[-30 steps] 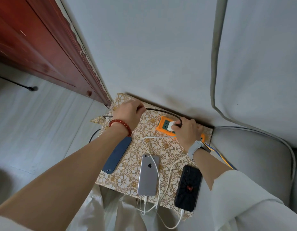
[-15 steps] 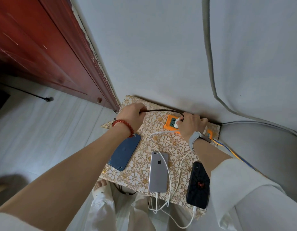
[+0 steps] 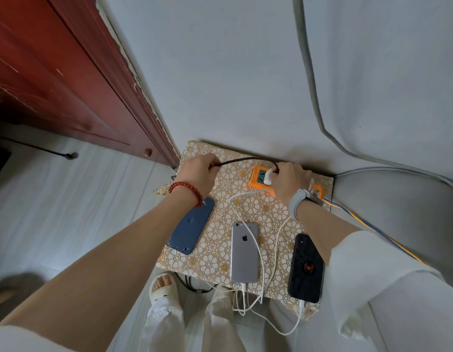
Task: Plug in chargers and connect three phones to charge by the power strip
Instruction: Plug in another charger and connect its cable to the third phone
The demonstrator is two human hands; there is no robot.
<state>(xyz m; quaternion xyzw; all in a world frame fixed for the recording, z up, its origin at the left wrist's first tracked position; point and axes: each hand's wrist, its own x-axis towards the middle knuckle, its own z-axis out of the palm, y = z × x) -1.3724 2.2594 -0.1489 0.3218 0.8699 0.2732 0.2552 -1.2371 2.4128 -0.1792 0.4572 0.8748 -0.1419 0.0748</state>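
Head view shows a small table (image 3: 245, 214) with a floral cloth at frame centre, against the wall. The right hand (image 3: 289, 179) pinches a white charger (image 3: 267, 177) at the orange power strip (image 3: 258, 177) near the table's far edge; whether its prongs are fully seated is hard to tell, since the fingers cover the socket. The left hand (image 3: 200, 171) is clenched round a dark braided cable (image 3: 245, 160) that arcs over to the charger. A silver phone (image 3: 244, 252) and a black phone (image 3: 306, 268) lie lower centre and lower right, each with a white cable (image 3: 262, 250) at its near end. A blue phone (image 3: 191, 226), left of them, shows no cable.

Risks: the left hand's pull on the taut cable could tip the charger askew, or drag the light strip along the cloth.
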